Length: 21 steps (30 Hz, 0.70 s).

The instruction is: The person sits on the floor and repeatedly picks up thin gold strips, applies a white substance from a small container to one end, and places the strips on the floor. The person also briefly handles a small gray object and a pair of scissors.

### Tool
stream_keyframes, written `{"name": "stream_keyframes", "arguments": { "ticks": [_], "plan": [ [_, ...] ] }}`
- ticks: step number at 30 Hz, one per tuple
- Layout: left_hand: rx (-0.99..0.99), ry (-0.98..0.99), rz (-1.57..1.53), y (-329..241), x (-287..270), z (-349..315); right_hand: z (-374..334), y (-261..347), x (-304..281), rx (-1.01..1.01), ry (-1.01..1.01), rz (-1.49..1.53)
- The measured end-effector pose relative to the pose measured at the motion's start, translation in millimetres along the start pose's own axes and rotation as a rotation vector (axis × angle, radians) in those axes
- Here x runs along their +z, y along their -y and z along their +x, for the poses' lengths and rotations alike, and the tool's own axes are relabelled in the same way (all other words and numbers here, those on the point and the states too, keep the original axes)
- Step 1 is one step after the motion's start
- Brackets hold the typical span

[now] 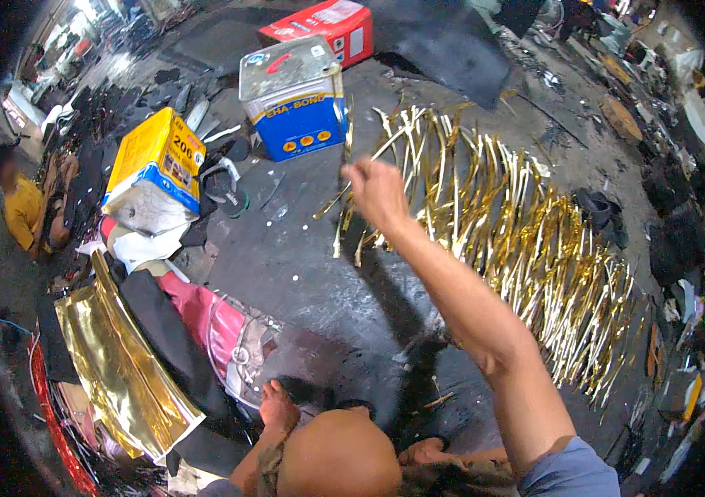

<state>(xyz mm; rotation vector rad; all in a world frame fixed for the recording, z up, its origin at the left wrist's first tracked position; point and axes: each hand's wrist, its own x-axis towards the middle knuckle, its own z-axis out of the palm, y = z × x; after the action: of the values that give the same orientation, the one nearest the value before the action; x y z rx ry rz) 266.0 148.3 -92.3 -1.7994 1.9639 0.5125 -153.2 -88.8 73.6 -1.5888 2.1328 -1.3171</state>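
Note:
My right arm reaches across the floor, and its hand (379,192) is closed in a pinch at the left end of a spread of gold strips (526,240). A thin gold strip (348,132) shows at its fingertips, beside the blue-and-white tin. The spread strips are narrow and shiny, with pale undersides, and lie roughly side by side. My left hand (278,406) is low in the view, next to my bent knee (340,455). Its fingers look curled, and what they hold, if anything, is hidden. Near it lies pink material (207,319).
A blue-and-white tin (299,99) stands ahead, with a red box (328,29) behind it. A yellow-and-blue tin (154,170) sits left, near a sandal (226,186). Gold sheet material (125,364) lies at lower left. Another person (25,203) is at far left.

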Motion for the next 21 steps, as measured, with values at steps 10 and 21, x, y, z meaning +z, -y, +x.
{"name": "stream_keyframes", "arguments": {
  "ticks": [10,21],
  "plan": [
    [-0.047,-0.061,-0.021,-29,-44,-16,-60,1,-184,-0.209,0.592,-0.424],
    [0.231,-0.050,0.342,-19,-4,-11,-415,41,-408,0.626,-0.473,-0.300]
  ]
}}
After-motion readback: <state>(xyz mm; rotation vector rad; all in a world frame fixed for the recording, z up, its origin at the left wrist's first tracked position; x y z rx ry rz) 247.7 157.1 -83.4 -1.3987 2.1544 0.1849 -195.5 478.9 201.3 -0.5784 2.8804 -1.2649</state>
